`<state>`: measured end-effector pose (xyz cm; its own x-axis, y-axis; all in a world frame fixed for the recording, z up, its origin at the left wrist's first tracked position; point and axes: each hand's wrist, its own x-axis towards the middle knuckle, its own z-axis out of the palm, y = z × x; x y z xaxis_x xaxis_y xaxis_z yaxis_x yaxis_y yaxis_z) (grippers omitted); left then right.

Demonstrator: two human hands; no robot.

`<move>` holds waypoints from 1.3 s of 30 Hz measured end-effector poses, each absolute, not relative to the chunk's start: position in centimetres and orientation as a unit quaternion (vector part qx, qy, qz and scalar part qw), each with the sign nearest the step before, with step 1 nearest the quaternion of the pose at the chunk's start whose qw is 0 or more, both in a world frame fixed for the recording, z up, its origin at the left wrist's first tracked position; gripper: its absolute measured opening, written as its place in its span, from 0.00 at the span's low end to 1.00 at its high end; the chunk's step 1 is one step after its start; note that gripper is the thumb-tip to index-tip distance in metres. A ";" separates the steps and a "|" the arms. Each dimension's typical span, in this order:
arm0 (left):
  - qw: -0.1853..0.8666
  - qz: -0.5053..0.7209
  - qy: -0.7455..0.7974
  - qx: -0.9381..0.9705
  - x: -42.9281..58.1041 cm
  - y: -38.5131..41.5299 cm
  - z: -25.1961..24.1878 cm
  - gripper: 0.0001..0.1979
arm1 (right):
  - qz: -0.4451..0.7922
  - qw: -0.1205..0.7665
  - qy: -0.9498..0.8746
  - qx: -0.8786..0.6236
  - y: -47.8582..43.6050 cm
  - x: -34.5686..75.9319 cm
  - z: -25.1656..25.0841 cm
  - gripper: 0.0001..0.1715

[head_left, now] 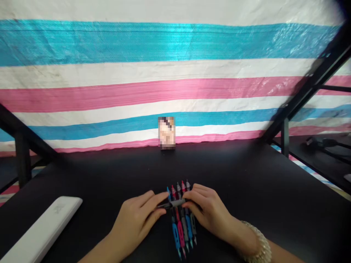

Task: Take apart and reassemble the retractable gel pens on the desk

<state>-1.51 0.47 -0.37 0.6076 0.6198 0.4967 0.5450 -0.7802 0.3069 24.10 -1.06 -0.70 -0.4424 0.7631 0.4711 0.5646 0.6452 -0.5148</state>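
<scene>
A grey pen (177, 203) was held crosswise over the row of 5 pens (180, 232), whose grips were blue, pink and grey. The left hand (138, 212) pinched its end left of the row between thumb and fingers; the right hand (210, 209) pinched the other end, at the row's right side. Whether the grey pen touched the row could not be told. A low sweep of the right hand might have knocked the row askew, being so close to it; uneven pulling by the 2 hands might have let an end slip. Black table (109, 175) stretched beyond the row to a small blurred card (166, 133) and a striped sheet (175, 69). Well left of the row, a white block (45, 228) limited sideways movement; far right of it stood a metal frame (301, 95).
</scene>
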 end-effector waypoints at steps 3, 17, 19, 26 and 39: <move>0.100 0.354 0.351 0.861 -2.3 1.1 0.0 0.17 | 0.178 0.361 -0.804 -0.437 -0.7 24.5 -0.4 0.12; 0.237 0.439 0.426 0.755 -2.3 0.8 0.4 0.09 | 0.412 0.392 -0.659 -0.493 -0.5 24.7 -0.2 0.12; 0.259 0.448 0.432 0.739 -2.1 0.6 0.4 0.10 | 0.456 0.388 -0.639 -0.483 -0.4 24.8 0.0 0.18; 0.264 0.461 0.431 0.730 -2.0 0.5 0.3 0.12 | 0.506 0.402 -0.592 -0.481 -0.3 24.7 0.2 0.25; 0.296 0.480 0.441 0.698 -1.6 0.6 0.2 0.11 | 0.556 0.392 -0.558 -0.476 0.0 24.7 0.4 0.24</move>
